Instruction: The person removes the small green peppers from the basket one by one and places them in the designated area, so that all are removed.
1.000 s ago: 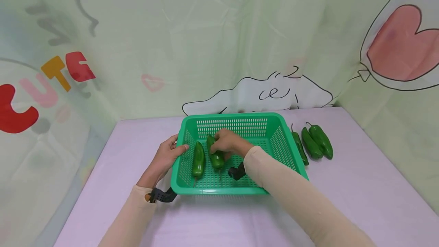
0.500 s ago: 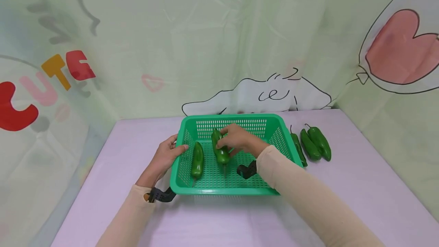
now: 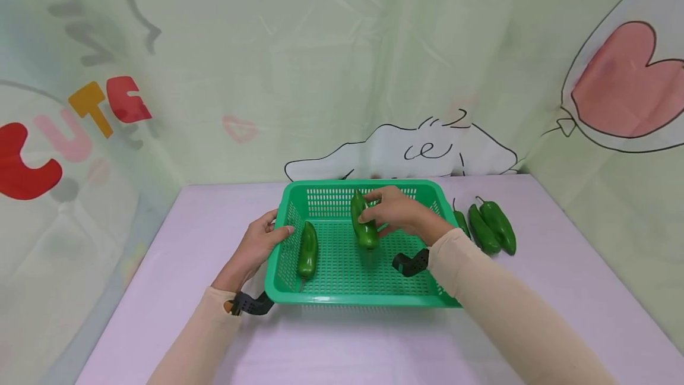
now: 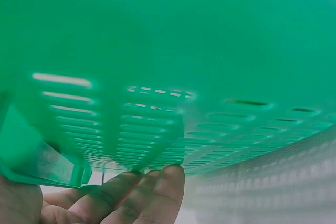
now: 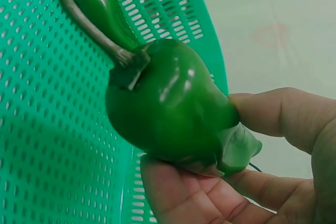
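A green plastic basket [image 3: 363, 300] with slotted walls stands on the table. My left hand [image 3: 262, 240] grips its left rim, thumb over the edge; in the left wrist view the fingers [image 4: 170, 184] lie against the outside of the slotted wall. With my right hand [image 3: 394, 211] I pinch a green pepper [image 3: 366, 230] between thumb and fingers, over the basket's middle. The right wrist view shows its stem end [image 5: 126, 64] toward the camera. Another green pepper [image 3: 307, 251] lies on the basket floor along the left wall.
To the right of the basket, several green peppers [image 3: 497, 224] lie on the pale lilac tablecloth [image 3: 556, 302]. One of them [image 3: 461, 220] is partly hidden behind the basket's right side. A printed curtain [image 3: 256, 76] hangs behind and at both sides of the table.
My right hand has lifted the pepper off the basket floor beside the other one and carried it right, toward the basket's middle. The left hand has stayed on the rim.
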`<action>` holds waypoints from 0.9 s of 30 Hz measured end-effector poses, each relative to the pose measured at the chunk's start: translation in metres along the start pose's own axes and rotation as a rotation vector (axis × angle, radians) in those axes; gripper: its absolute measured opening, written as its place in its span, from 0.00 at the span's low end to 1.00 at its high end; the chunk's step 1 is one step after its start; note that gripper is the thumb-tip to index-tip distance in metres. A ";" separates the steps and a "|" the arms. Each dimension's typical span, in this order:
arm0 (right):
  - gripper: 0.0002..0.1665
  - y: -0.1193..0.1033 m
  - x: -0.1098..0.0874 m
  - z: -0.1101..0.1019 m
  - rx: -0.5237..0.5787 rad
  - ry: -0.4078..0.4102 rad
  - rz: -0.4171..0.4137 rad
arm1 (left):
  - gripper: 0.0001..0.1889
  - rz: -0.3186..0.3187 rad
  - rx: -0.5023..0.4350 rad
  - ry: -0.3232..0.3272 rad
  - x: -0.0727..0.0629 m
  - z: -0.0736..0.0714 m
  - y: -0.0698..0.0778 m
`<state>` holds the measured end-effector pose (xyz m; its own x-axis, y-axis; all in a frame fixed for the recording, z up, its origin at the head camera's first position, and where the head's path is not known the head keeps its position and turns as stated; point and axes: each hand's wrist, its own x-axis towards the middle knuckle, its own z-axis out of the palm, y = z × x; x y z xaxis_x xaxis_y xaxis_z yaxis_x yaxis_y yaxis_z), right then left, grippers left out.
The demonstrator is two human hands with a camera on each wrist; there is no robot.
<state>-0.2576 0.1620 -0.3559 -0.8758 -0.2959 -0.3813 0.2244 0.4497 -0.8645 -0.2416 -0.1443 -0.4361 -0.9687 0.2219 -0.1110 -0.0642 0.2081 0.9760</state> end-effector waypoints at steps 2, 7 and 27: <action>0.45 0.002 -0.003 -0.005 0.001 0.002 -0.010 | 0.35 -0.001 0.001 0.002 0.000 0.000 0.000; 0.46 0.005 -0.012 -0.017 0.007 0.010 -0.026 | 0.35 -0.004 0.008 0.007 0.001 0.000 0.000; 0.48 0.014 -0.043 -0.053 -0.010 0.051 -0.042 | 0.35 0.008 -0.005 -0.004 0.000 0.000 0.001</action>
<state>-0.2399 0.2259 -0.3347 -0.9049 -0.2717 -0.3277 0.1833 0.4461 -0.8760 -0.2414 -0.1437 -0.4347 -0.9682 0.2272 -0.1044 -0.0581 0.2018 0.9777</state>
